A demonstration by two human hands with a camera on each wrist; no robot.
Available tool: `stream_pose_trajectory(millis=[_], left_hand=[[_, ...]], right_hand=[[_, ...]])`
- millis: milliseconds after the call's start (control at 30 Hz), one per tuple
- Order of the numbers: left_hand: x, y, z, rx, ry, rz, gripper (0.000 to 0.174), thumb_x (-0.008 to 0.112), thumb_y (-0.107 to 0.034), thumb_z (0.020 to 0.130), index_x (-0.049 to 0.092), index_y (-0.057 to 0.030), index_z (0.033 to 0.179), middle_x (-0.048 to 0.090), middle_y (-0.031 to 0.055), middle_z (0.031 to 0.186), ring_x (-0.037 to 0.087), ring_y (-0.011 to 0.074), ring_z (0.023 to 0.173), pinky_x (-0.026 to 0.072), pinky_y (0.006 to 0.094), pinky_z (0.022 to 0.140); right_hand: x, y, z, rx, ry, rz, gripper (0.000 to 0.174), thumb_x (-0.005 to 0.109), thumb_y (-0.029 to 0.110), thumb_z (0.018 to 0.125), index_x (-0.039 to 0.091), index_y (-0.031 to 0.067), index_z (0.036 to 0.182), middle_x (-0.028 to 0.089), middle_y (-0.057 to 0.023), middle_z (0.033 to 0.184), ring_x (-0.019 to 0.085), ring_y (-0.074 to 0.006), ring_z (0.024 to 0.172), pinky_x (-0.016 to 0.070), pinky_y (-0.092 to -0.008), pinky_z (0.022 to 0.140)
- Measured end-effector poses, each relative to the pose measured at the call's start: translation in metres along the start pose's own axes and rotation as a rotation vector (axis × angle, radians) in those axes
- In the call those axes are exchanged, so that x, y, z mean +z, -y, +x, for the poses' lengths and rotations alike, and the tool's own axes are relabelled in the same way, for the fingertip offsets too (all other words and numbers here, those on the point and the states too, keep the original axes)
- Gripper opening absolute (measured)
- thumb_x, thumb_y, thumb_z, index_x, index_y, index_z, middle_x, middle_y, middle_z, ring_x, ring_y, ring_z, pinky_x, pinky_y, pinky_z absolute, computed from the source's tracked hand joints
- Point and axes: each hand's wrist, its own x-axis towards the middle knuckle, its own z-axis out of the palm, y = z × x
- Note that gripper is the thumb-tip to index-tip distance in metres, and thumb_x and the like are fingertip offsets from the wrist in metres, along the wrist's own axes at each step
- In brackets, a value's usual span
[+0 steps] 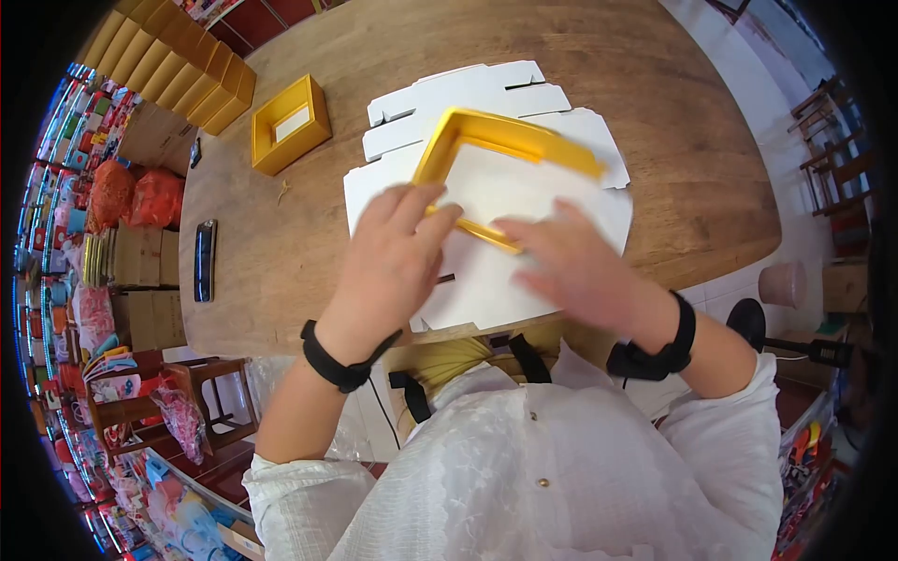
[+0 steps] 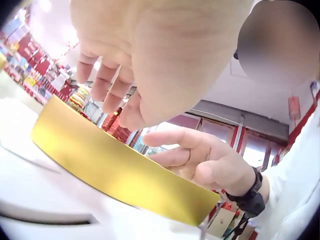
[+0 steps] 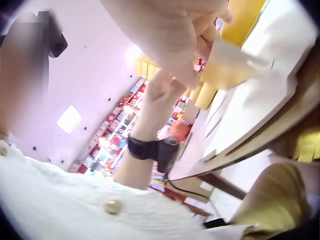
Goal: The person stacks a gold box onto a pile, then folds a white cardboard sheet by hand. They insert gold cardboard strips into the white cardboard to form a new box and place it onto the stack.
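Note:
A golden-yellow cardboard box (image 1: 524, 136) with a white inside base lies tilted across the stack of flat white card sheets (image 1: 374, 192). My left hand (image 1: 398, 248) is over the box's near left corner, fingers loosely bent at the wall's top edge. In the left wrist view, that hand's fingers (image 2: 102, 80) hang over the long gold wall (image 2: 117, 167). Along the near wall, my right hand (image 1: 580, 266) is blurred, with its fingers reaching toward the edge. From the left wrist view, the right hand (image 2: 200, 155) shows an extended forefinger behind the wall.
Another gold box (image 1: 290, 126) stands at the table's far left, near stacked gold boxes (image 1: 178, 65). A dark phone (image 1: 205, 262) lies by the left edge of the wooden table (image 1: 655, 84). Crowded shelves fill the left side, and a stool (image 1: 215, 397) stands below the table edge.

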Motion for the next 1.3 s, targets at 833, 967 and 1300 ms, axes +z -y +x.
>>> stream_pose_trajectory(millis=[833,967,1300], left_hand=[[0.021,-0.003,0.004,-0.238,0.207,-0.426,0.011,0.066,-0.01,0.09,0.067,0.0009,0.092,0.064,0.0141,0.087,0.063,0.0313,0.08,0.0506,0.0375,0.072],[0.01,-0.002,0.003,-0.27,0.074,-0.722,0.011,0.067,-0.008,0.091,0.066,0.0023,0.093,0.063,0.0138,0.084,0.06,0.0282,0.074,0.0495,0.0341,0.069],[0.023,-0.01,0.0,-0.062,0.208,-0.441,0.014,0.066,-0.013,0.09,0.063,-0.0016,0.083,0.062,0.0119,0.08,0.062,0.0343,0.073,0.0502,0.0414,0.065]], right_hand=[[-0.045,-0.052,0.015,-0.191,0.15,-0.086,0.008,0.071,0.021,0.086,0.069,0.0128,0.086,0.056,-0.0076,0.135,0.04,-0.0282,0.139,0.0243,-0.0613,0.117],[-0.047,-0.029,0.017,-0.146,0.262,0.031,0.009,0.07,0.021,0.087,0.069,0.0127,0.084,0.065,-0.0022,0.103,0.058,-0.0212,0.112,0.028,-0.0583,0.116],[-0.022,-0.035,0.005,-0.18,-0.046,0.072,0.007,0.067,0.016,0.086,0.067,0.0117,0.081,0.062,-0.0026,0.078,0.062,-0.0219,0.089,0.034,-0.0547,0.112]])
